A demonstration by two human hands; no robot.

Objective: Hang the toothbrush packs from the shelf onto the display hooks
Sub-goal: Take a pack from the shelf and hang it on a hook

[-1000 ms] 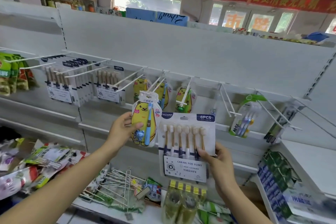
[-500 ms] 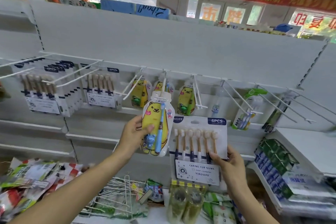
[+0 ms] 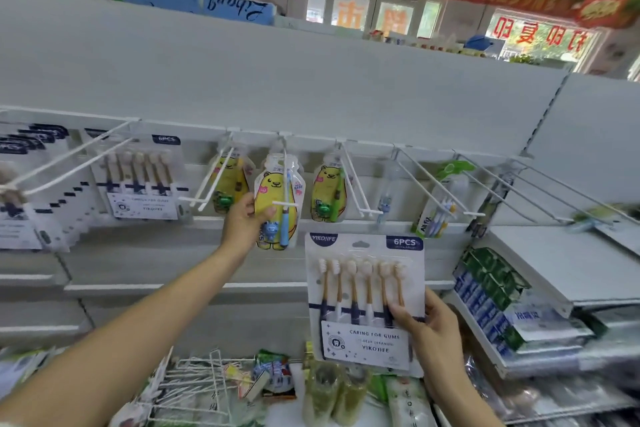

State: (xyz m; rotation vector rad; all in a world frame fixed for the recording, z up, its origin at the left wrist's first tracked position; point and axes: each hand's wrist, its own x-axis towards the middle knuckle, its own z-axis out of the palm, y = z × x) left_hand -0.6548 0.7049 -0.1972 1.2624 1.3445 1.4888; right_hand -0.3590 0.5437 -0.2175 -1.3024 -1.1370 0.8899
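- Step in hand, as I read it: threading the yellow bear pack onto the middle hook, centre of frame.
- Left hand pinches the bear pack at its lower left edge, thumb on the front face, fingers behind. Pack upright, top at the rail, hook prongs running down in front of it.
- Can't tell whether the hang hole is already on the wire; that spot is blurred.
- Right hand holds the 6-piece card pack at lower centre-right, thumb pressed across the handles on the front, fingers hidden behind the card. It hangs on nothing, below the hook row.
- Neighbours: a bear pack on the hook to the left, one on the hook to the right. More 6-piece cards hang at left of frame.
- Next move, my read: slide the bear pack back along the wire toward the rail, then let go. Needs the hole lined up with the wire tip and the pack kept square so it doesn't snag the crossbar.
- After that, probably the card pack goes left to its matching hook, tab slot on top to be fed over the tip.
- Loose spare hooks and mixed packets lie on the bottom shelf, lower left.
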